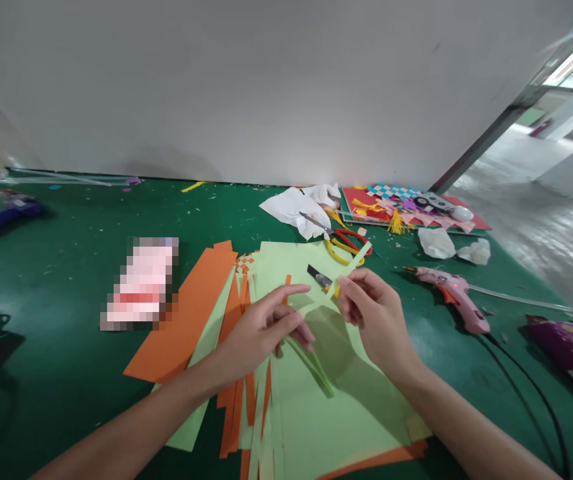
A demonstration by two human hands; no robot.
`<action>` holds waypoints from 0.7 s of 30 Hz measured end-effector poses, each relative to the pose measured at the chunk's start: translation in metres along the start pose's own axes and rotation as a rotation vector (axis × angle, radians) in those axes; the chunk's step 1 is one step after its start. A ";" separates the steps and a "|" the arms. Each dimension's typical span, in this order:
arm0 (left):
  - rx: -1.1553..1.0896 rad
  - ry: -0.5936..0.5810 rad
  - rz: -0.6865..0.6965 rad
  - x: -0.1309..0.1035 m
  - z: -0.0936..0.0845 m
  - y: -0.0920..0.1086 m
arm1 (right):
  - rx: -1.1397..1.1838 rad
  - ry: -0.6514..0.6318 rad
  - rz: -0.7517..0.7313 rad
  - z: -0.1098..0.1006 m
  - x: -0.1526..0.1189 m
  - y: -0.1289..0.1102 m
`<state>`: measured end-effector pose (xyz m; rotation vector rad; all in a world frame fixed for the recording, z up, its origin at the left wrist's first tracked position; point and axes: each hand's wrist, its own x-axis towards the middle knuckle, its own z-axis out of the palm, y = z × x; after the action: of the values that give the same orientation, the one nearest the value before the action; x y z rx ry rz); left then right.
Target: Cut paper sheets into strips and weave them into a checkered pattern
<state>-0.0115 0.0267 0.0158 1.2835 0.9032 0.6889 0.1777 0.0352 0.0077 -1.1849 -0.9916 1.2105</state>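
Note:
My right hand (369,303) pinches a narrow light green paper strip (359,259) between thumb and fingers, above green sheets (356,400). To its left, my left hand (276,320) has its index finger stretched out and the other fingers curled. Folded green strips (316,370) run out from beneath that hand; whether its fingers grip them is hidden. A cutter with a black blade and yellow body (320,277) lies just beyond the hands. Orange strips (231,320) and a small orange-and-white woven piece (245,263) are left of the green sheets.
Red-and-yellow scissors (349,243) lie near white tissue (294,208). A pink glue gun (459,300) with a cable is at right, beside a purple device (569,350). An orange sheet (186,313) and a pixelated pink item (141,283) lie left. A grey wall (216,87) borders the table.

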 end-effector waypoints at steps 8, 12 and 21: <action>0.011 -0.020 0.000 0.000 -0.001 -0.003 | -0.073 0.101 -0.040 -0.005 0.007 -0.001; 0.035 -0.024 -0.021 0.001 -0.001 -0.003 | -0.044 0.100 -0.075 -0.006 0.008 -0.003; -0.113 -0.107 0.015 -0.002 -0.005 -0.006 | -0.152 0.091 -0.154 -0.011 0.010 -0.003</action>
<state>-0.0170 0.0263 0.0103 1.2153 0.7582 0.6673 0.1898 0.0438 0.0085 -1.2462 -1.1007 0.9659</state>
